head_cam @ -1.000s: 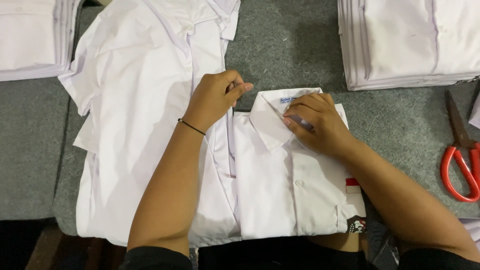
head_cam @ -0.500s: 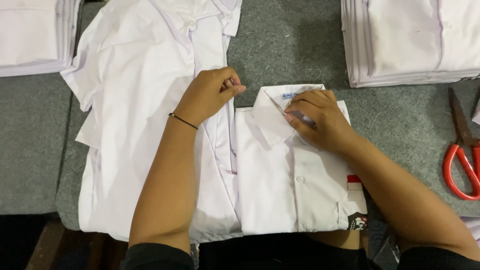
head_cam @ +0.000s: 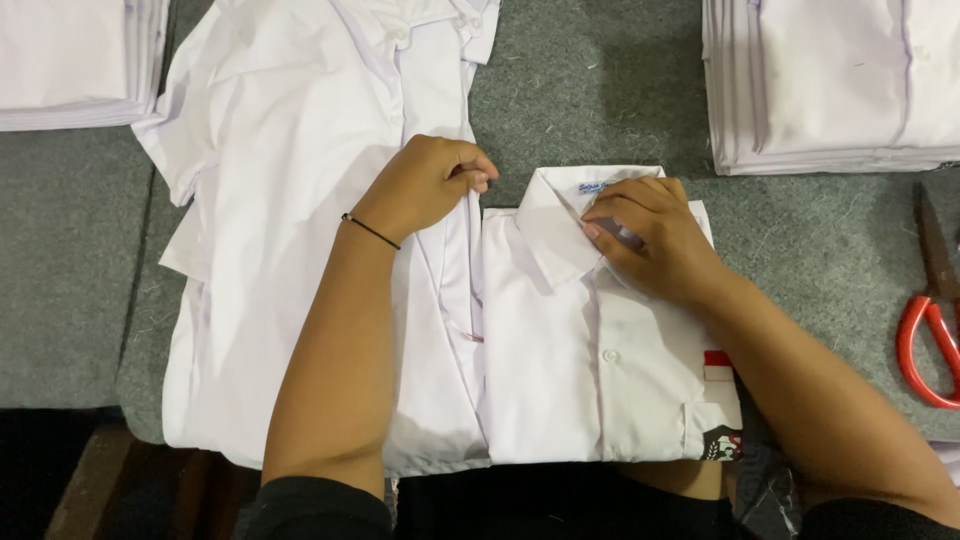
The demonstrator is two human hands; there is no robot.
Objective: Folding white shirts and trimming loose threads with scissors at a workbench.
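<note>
White folded shirt [head_cam: 590, 370] is lying on grey felt table [head_cam: 600, 90]; right hand [head_cam: 655, 235] is pressing flat on its collar [head_cam: 560, 225], left hand [head_cam: 430, 180] is pinching unfolded shirts [head_cam: 290, 200] alongside.

We see red-handled scissors [head_cam: 928, 345] lying on the grey felt table [head_cam: 600, 90]. Well beyond the scissors, toward the far edge, sits a stack of folded white shirts [head_cam: 830, 85]; another white stack [head_cam: 70, 60] lies far across the table, at the opposite corner.
</note>
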